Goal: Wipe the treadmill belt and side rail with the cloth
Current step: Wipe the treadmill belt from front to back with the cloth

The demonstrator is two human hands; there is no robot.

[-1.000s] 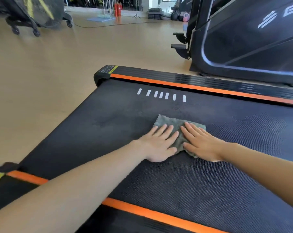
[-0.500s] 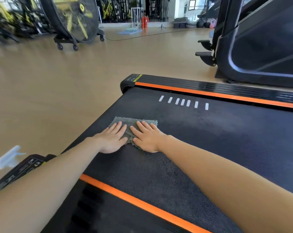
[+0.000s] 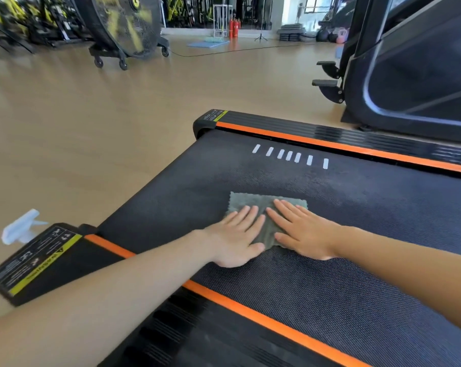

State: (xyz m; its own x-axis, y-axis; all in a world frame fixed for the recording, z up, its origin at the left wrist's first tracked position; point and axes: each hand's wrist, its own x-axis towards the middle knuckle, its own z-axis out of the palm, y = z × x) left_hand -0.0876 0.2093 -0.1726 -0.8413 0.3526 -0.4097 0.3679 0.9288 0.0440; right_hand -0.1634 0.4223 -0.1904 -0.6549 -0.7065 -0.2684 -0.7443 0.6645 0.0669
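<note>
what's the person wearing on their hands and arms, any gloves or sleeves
Nothing shows. The left hand and right hand are bare, with no gloves, rings or watch in view. The left forearm and right forearm are uncovered too, with no sleeve up to the picture's edge.

My left hand (image 3: pixel 234 238) and right hand (image 3: pixel 303 231) lie flat side by side, fingers straight, pressing the grey square microfibre cloth (image 3: pixel 253 201) onto the dark textured treadmill belt (image 3: pixel 330 287). The cloth sits near the row of white dash marks (image 3: pixel 289 156), on my side of them. The black, orange-striped side rail (image 3: pixel 303 129) runs just beyond those marks.
</note>
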